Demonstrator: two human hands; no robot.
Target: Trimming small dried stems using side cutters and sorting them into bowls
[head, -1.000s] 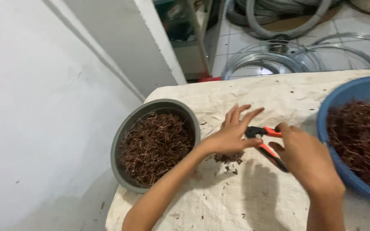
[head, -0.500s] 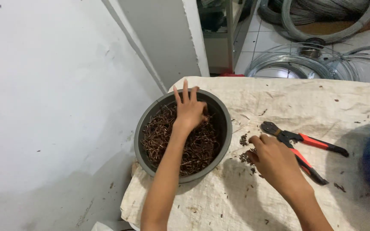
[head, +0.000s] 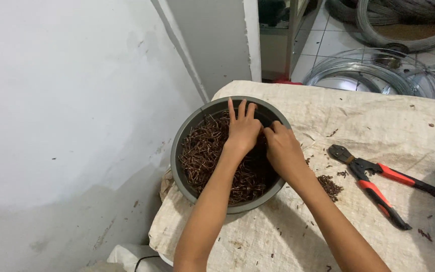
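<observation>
**Both hands reach into a bowl of rusty wire pieces**

Left hand (head: 242, 128) lies flat and open inside the grey round bowl (head: 187, 132), fingers straight and together, pointing toward the far rim, the palm pressed down on the heap of small brown wire pieces (head: 205, 153) that fills the bowl. It grips nothing. Just beside it, toward the bowl's right rim, the right hand (head: 282, 151) dips in with its fingers curled downward among the pieces; whether those fingers hold any of them cannot be told, because the knuckles hide the fingertips. The two hands touch or nearly touch at the thumbs near the bowl's centre.

The bowl stands at the left edge of a table covered with pale woven sacking (head: 368, 113), close to a white wall (head: 66, 100). To the right of the bowl, near its rim, a small dark pile of loose wire scraps (head: 330, 186) lies on the sacking, with stray bits scattered around it. Farther right of the bowl rests a pair of cutters (head: 378, 181) with red and black handles, jaws pointing back toward the bowl, touched by neither hand. Beyond the bowl, past the table's far edge, coils of grey wire (head: 373, 75) lie on a tiled floor.
</observation>
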